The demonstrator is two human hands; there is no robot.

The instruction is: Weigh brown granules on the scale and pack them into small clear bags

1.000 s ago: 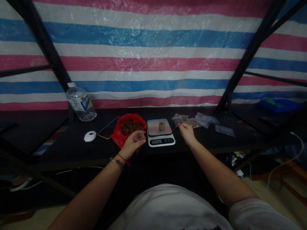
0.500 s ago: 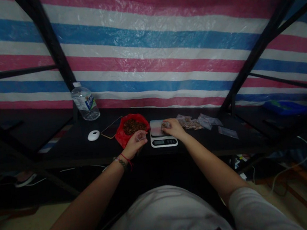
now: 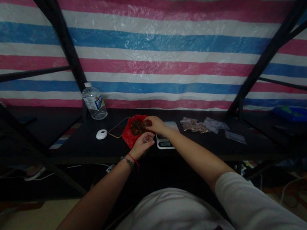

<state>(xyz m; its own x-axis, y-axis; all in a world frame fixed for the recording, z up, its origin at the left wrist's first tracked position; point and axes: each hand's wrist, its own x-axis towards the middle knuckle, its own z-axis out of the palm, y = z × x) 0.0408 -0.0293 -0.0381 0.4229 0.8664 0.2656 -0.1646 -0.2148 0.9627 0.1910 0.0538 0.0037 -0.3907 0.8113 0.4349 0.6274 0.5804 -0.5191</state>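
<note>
My left hand (image 3: pixel 142 144) is closed round a small clear plastic cup (image 3: pixel 147 138), held at the front right edge of a red plastic bag (image 3: pixel 128 136). Small brown dried pieces (image 3: pixel 137 127) fill the opened bag. Over its right side is my right hand (image 3: pixel 156 125), fingers closed round what looks like another small clear cup (image 3: pixel 147 123); its contents are too dark to make out. A white digital scale (image 3: pixel 165 144) stands right of the bag, its plate partly hidden under my right hand and forearm.
On the black table (image 3: pixel 153 159), filled small clear bags (image 3: pixel 192 125) and flat clear bags (image 3: pixel 215 125) lie right of the scale. A phone (image 3: pixel 118 129), a white oval object (image 3: pixel 101 134) and a plastic bottle (image 3: pixel 96 103) stand left. Black frame posts (image 3: pixel 68 47) rise before striped sheeting.
My right hand has moved left from the scale's plate to the red bag, with the small cup still in its fingers. My left hand keeps its cup beside the bag. The view has shifted slightly.
</note>
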